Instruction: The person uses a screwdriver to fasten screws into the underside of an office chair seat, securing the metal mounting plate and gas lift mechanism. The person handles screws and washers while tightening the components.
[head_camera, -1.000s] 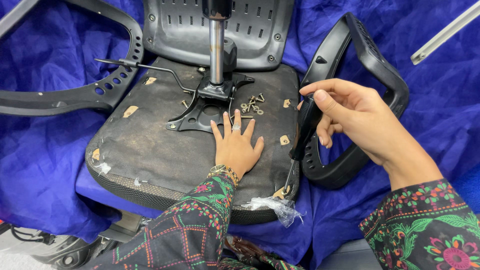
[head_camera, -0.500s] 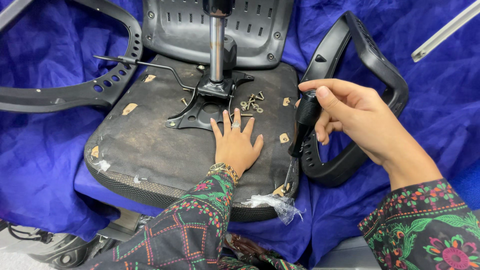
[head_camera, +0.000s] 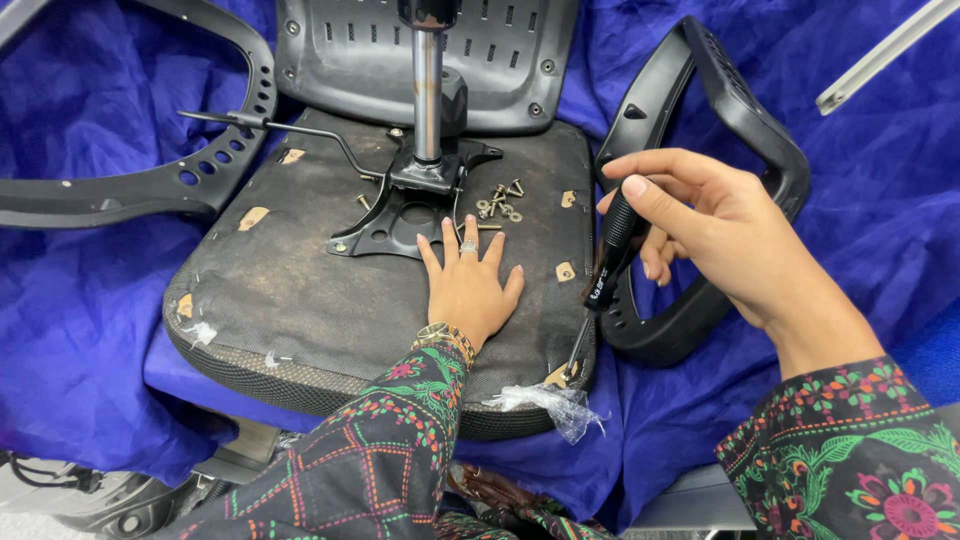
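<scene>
— From the head view, where do we stand?
— Our left hand (head_camera: 468, 290) lies flat, fingers spread, on the upturned seat base (head_camera: 300, 300). Our right hand (head_camera: 700, 225) grips the black screwdriver (head_camera: 608, 258), tip at the seat's right edge.
— So we'd best keep it upright and press firmly, steadying the seat.

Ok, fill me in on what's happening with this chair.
A person has an office chair seat lying upside down on blue cloth. Their left hand rests flat on the underside of the seat, just below the metal tilt mechanism and a small pile of loose screws. Their right hand holds a black-handled screwdriver, tip down at the seat's front right edge beside a black armrest.
</scene>
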